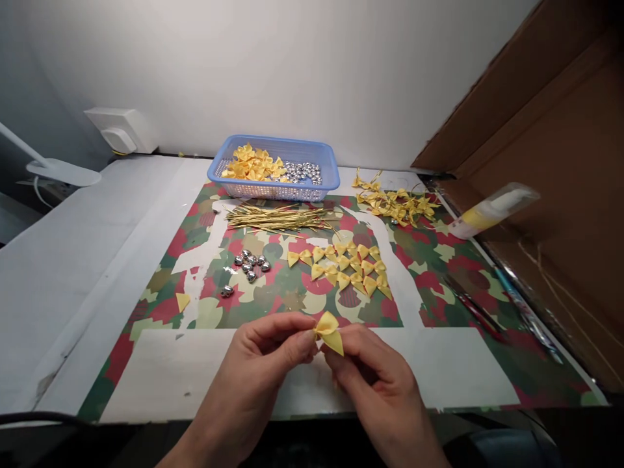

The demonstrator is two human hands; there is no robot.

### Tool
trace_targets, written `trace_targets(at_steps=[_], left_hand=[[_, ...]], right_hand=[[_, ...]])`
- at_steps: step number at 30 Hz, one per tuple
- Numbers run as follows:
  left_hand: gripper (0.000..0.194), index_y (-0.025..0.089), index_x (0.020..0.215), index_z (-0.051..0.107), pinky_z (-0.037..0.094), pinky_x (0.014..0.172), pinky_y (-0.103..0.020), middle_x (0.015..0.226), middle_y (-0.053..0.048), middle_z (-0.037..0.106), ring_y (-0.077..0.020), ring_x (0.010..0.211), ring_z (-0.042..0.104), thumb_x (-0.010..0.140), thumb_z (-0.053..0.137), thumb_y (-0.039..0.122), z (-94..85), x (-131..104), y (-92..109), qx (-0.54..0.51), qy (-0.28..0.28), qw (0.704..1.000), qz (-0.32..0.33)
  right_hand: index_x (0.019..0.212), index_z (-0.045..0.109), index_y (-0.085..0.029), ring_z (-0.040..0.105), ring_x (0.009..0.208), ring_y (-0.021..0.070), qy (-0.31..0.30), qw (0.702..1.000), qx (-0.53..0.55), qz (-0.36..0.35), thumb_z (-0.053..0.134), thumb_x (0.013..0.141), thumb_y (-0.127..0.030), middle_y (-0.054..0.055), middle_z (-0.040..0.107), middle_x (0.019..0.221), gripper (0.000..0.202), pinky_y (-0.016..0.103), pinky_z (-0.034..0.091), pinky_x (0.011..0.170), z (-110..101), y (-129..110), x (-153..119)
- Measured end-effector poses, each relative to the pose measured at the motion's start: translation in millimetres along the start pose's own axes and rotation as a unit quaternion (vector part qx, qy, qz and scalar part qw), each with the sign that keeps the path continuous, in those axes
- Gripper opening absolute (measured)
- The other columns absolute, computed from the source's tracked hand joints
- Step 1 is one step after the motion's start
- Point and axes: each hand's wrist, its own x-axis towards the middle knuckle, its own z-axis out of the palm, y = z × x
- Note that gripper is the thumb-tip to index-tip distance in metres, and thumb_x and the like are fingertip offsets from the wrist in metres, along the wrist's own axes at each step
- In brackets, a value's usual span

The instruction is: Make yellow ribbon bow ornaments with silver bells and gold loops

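Observation:
Between my two hands, over the white strip at the table's front, is a yellow ribbon bow [329,333]. My left hand [273,354] pinches it at its left side with thumb and index finger. From the right, my right hand [375,370] has its fingertips closed on the bow's lower part; whether a tie or bell is in those fingers is hidden. Beyond my hands lie rows of yellow bows [344,263]. Left of these rests a small cluster of silver jingle bells [251,261], with one bell [227,291] apart. A bundle of gold twist ties [277,219] lies farther back.
A blue basket [322,188] at the back holds yellow bows and silver bells. Finished-looking bows with ties [400,205] are piled at the back right. A bottle [492,211] leans near the cardboard wall [560,130]. Tweezers [475,309] lie at the right, a lamp [63,172] stands left.

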Motion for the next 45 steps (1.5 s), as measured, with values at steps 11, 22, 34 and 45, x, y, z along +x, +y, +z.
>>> trace_targets(at_steps=[11, 22, 34, 45], left_hand=[[0.011, 0.019, 0.085, 0.082, 0.052, 0.066, -0.014, 0.074, 0.001, 0.074, -0.008, 0.068, 0.061, 0.077, 0.087, 0.025, -1.5, -6.2, -5.4, -0.009, -0.035, 0.999, -0.028], [0.007, 0.019, 0.085, 0.081, 0.05, 0.068, -0.014, 0.074, 0.001, 0.073, -0.0084, 0.07, 0.059, 0.082, 0.083, 0.024, -0.9, -8.9, -7.4, 0.005, -0.057, 0.998, -0.028], [0.009, 0.018, 0.085, 0.079, 0.047, 0.069, -0.017, 0.074, 0.001, 0.068, -0.009, 0.071, 0.055, 0.083, 0.082, 0.026, 2.5, -9.6, -4.3, 0.016, -0.055, 0.997, -0.042], [0.008, 0.019, 0.085, 0.08, 0.046, 0.072, -0.018, 0.074, 0.001, 0.069, -0.0094, 0.073, 0.055, 0.083, 0.082, 0.026, 1.6, -10.2, -5.1, 0.046, -0.054, 0.997, -0.035]], right_hand=[[0.092, 0.078, -0.026, 0.057, 0.066, 0.0138, 0.052, 0.994, -0.051, -0.076, 0.058, 0.097, -0.019, 0.003, 0.059, 0.079, 0.022, 0.021, 0.044, 0.055, -2.2, 1.8, -1.0], [0.097, 0.079, -0.029, 0.058, 0.067, 0.0137, 0.059, 0.99, -0.054, -0.117, 0.059, 0.094, -0.011, 0.002, 0.058, 0.079, 0.027, 0.021, 0.044, 0.055, -1.9, 5.3, -3.4], [0.099, 0.076, -0.027, 0.055, 0.066, 0.0108, 0.053, 0.985, -0.073, -0.147, 0.054, 0.095, -0.007, 0.001, 0.055, 0.081, 0.03, 0.019, 0.041, 0.054, -1.6, 14.8, -4.4], [0.093, 0.074, -0.025, 0.055, 0.064, 0.0098, 0.058, 0.984, -0.079, -0.15, 0.055, 0.095, -0.007, -0.001, 0.055, 0.076, 0.027, 0.018, 0.043, 0.054, -1.5, 10.7, -3.3]])
